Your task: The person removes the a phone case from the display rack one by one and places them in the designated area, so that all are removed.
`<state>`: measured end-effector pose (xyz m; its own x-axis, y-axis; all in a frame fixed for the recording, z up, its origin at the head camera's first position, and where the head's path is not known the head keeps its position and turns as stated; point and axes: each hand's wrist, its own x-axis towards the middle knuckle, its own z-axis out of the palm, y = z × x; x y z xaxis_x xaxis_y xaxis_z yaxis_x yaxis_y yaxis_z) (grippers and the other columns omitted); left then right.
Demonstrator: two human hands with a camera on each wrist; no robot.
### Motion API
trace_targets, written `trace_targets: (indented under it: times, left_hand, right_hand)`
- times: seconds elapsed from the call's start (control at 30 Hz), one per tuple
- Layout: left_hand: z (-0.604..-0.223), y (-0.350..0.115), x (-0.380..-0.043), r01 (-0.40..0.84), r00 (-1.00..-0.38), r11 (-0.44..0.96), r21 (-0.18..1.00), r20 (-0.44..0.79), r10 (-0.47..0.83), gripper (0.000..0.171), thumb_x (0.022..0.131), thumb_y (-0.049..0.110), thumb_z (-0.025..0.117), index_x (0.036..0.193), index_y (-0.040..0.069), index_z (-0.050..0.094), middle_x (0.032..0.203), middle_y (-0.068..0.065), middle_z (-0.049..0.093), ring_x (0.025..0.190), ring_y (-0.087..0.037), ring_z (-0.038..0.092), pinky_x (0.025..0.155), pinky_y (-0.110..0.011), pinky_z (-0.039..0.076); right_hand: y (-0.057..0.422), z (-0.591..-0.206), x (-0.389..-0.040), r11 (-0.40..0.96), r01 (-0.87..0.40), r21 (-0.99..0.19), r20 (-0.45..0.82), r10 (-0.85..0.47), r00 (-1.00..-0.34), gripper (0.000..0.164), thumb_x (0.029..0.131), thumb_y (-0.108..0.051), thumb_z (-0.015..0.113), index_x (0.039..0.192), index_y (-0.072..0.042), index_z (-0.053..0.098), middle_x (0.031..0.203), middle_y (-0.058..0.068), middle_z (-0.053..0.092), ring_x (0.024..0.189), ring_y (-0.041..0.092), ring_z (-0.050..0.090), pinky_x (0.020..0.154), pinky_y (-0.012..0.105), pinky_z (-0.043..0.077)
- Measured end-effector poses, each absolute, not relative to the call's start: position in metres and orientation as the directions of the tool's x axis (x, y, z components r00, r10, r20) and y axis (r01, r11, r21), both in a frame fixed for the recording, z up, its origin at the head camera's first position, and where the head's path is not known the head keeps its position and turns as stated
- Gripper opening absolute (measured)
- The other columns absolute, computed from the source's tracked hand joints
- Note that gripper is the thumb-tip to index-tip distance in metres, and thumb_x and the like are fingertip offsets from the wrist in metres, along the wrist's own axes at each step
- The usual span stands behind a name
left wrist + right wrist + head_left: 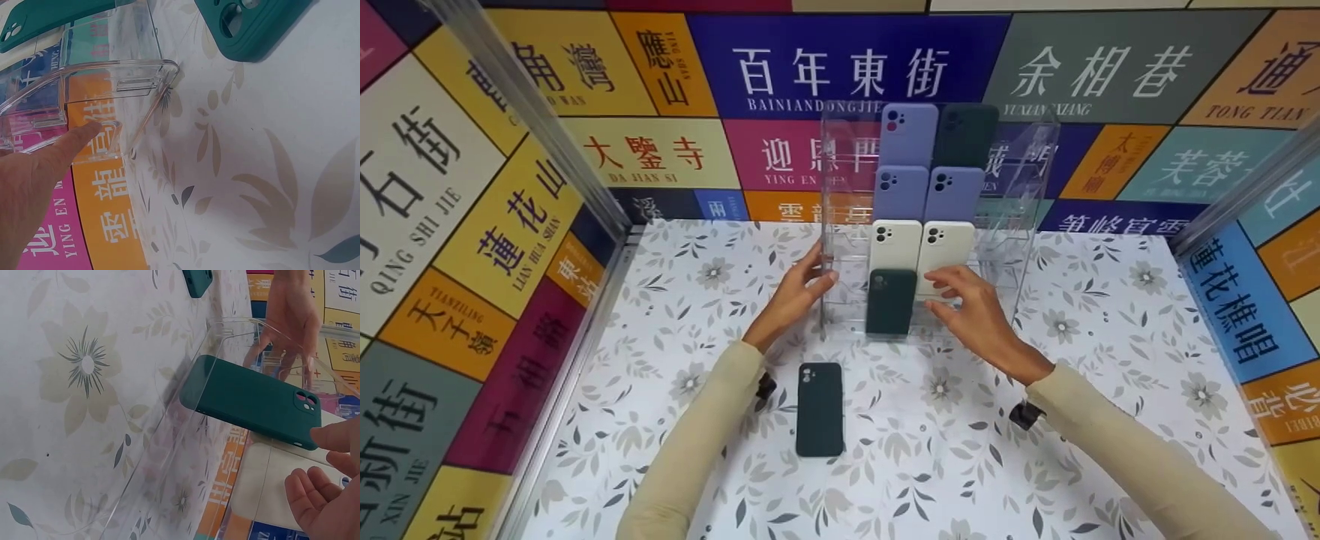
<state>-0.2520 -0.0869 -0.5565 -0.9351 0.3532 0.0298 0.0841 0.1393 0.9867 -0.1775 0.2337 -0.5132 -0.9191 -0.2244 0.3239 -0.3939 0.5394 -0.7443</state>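
A clear tiered display stand (840, 315) holds phone cases in rows. In its lowest row leans a dark green phone case (891, 304), camera cutout at the top. My right hand (979, 319) is beside that case, fingers loosely bent; in the right wrist view a fingertip (323, 437) is right at its top corner. My left hand (795, 300) is at the stand's left side, fingers extended along the clear wall, as the left wrist view also shows. A second dark green phone case (820, 410) lies flat on the table in front of the stand.
Above the green case stand two white cases (894, 247), then purple cases (901, 193), with a purple one and a dark green case (969, 135) on top. The table has a floral cover (1110, 390). Colourful printed panels (847, 52) enclose it at the back and sides.
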Motion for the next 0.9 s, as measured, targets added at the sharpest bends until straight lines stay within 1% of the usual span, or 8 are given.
trace_targets:
  times: [0.2,0.5,0.73,0.9]
  left_hand:
    - [-0.557,-0.086,-0.253,0.074,-0.936,0.146,0.987,0.018,0.352,0.077,0.113,0.021,0.064,0.177,0.015,0.022,0.164,-0.023,0.051,0.148,-0.039,0.054,0.119,-0.053,0.049]
    - [-0.555,-0.087,-0.252,0.068,-0.937,0.159,0.985,0.009,0.349,0.078,0.112,0.024,0.065,0.177,0.017,0.023,0.165,-0.022,0.050,0.148,-0.039,0.054,0.118,-0.054,0.049]
    - [-0.557,-0.086,-0.253,0.098,-0.934,0.140,0.985,0.042,0.356,0.077,0.113,0.018,0.064,0.177,0.012,0.021,0.162,-0.024,0.052,0.146,-0.042,0.055,0.116,-0.054,0.051]
    - [-0.557,-0.086,-0.252,0.100,-0.937,0.144,0.984,0.044,0.347,0.077,0.113,0.019,0.064,0.176,0.011,0.022,0.162,-0.025,0.052,0.145,-0.040,0.056,0.116,-0.052,0.051]
  right_hand:
    - [0.227,-0.517,-0.181,0.537,-0.395,-0.745,0.325,-0.224,-0.919,0.046,0.093,0.009,0.083,0.137,0.001,0.074,0.125,0.020,0.069,0.109,0.038,0.073,0.096,0.055,0.060]
    - [0.222,-0.521,-0.185,0.521,-0.399,-0.755,0.321,-0.237,-0.917,0.048,0.095,0.009,0.081,0.141,0.001,0.071,0.125,0.021,0.069,0.110,0.038,0.072,0.097,0.056,0.060]
    - [0.219,-0.523,-0.186,0.514,-0.387,-0.766,0.306,-0.237,-0.922,0.052,0.098,0.007,0.079,0.147,0.000,0.067,0.129,0.020,0.068,0.113,0.035,0.071,0.097,0.051,0.060]
    - [0.216,-0.526,-0.187,0.506,-0.412,-0.757,0.333,-0.243,-0.911,0.055,0.096,0.008,0.080,0.149,0.000,0.067,0.129,0.021,0.068,0.111,0.034,0.073,0.096,0.048,0.062]
